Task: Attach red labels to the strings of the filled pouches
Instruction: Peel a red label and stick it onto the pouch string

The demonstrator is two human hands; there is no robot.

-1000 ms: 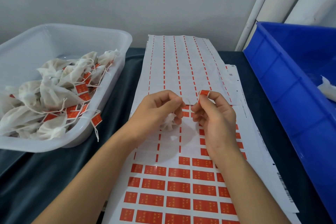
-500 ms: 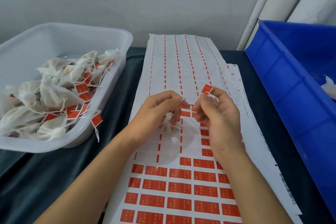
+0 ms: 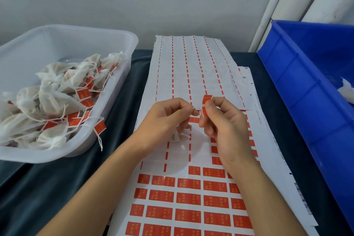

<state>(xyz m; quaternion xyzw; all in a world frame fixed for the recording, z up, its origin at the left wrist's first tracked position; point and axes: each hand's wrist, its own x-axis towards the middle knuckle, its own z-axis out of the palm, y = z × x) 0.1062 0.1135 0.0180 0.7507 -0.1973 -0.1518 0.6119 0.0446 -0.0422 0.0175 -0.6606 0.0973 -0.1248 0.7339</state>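
fingers (image 3: 207,104) pinching red label (image 3: 206,99), curled upright

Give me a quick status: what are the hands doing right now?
Left hand pinches pouch string, pouch hanging below. Right hand pinches red label at the string. Label not yet folded shut. Nothing in the way.

Both forearms reach in from the bottom edge, bare, converging at centre frame. Left hand (image 3: 164,119): fingers curled, thumb and forefinger pinched together at the tip. Right hand (image 3: 226,128): back toward camera, thumb and forefinger pinched, remaining fingers curled loosely; fingertips of both hands almost touch.
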